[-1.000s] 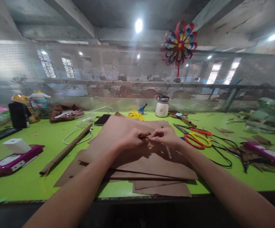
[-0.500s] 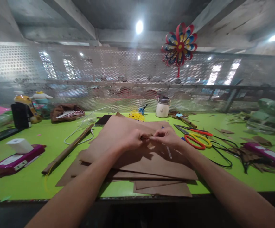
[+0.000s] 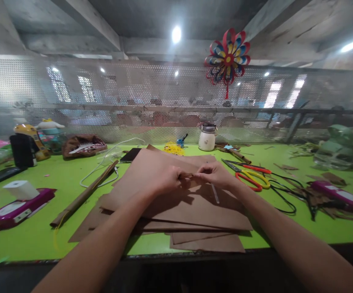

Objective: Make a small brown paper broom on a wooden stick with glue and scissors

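Between my hands is a small folded strip of brown paper (image 3: 186, 176), held above a stack of brown paper sheets (image 3: 176, 207). My left hand (image 3: 168, 179) is closed round the strip, its fingertips partly hidden. At the strip's right end, my right hand (image 3: 214, 174) pinches with thumb and forefinger; whether it grips the paper's tip or something finer I cannot make out. A thin clear stick (image 3: 215, 193) slants down below my right hand, over the sheets. Right of that hand lie scissors with red and yellow handles (image 3: 252, 179).
A rolled brown paper tube (image 3: 85, 193) and a white cable (image 3: 99, 185) lie left of the sheets. Purple power strips (image 3: 19, 209) sit at either side. A white jar (image 3: 207, 138), yellow shreds (image 3: 174, 149) and a black cord (image 3: 286, 207) are on the green table (image 3: 146, 244).
My right hand's fingertips have shifted slightly along the strip's right end. The whole view has slid a little to the left; the table items stay put.
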Tool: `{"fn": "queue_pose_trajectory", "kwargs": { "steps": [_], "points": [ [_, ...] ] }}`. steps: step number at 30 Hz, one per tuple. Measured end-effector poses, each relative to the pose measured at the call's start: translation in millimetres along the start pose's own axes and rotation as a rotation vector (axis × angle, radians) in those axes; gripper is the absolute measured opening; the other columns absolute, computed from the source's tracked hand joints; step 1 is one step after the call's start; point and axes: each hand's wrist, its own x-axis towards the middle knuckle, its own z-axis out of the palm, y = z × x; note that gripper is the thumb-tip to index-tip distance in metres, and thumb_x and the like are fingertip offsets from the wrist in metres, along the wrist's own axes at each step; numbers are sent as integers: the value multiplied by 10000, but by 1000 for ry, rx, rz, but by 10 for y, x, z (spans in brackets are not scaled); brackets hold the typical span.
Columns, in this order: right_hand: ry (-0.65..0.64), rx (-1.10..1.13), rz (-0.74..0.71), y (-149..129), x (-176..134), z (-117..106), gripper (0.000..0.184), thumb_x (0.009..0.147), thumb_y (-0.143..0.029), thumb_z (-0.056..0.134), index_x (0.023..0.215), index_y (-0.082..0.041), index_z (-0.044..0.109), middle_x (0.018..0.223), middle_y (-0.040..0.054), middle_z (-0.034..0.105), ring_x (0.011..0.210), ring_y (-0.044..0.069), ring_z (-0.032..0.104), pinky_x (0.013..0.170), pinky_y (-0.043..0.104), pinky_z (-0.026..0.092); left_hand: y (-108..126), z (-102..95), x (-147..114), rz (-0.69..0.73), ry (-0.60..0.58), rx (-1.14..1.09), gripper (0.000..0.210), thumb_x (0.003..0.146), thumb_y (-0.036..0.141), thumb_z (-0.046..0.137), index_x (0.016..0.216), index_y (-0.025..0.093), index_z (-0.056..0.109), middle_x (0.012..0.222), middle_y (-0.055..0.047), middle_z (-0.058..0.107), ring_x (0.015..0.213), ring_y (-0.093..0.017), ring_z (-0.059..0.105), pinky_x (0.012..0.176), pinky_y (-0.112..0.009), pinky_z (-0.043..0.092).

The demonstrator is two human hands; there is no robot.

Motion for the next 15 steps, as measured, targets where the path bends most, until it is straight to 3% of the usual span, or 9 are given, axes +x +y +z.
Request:
{"fn": "queue_pose_trajectory", "kwargs": {
  "steps": [3,6,12,15],
  "points": [
    [-25,37,41,-27,-4,-33,267,726,-402,631,696,-143,686,594,17,624,544,114,526,501,214,382,4,-16,6,66,21,224,131,691,136,483,641,162,601,589,23,561,563,-104,429,549,-245,270],
    [-58,68,73,-54,-8,-44,288,719,-419,635,684,-138,681,570,13,611,523,105,512,492,212,377,-26,-18,32,87,6,290,153,720,133,453,656,159,589,594,16,551,556,-100,418,545,-248,273],
    [-100,110,116,9,-6,-52,317,710,-451,646,681,-136,676,519,-10,561,468,80,448,457,207,331,-121,17,74,107,-51,161,168,812,245,460,700,154,548,617,7,507,558,-95,407,556,-243,320],
    [-128,130,104,31,-6,-71,313,713,-453,646,682,-142,671,505,-22,541,456,73,432,448,202,322,-63,25,48,74,-143,-6,202,855,310,434,799,147,539,654,-11,544,576,-105,480,578,-245,367]
  ]
}}
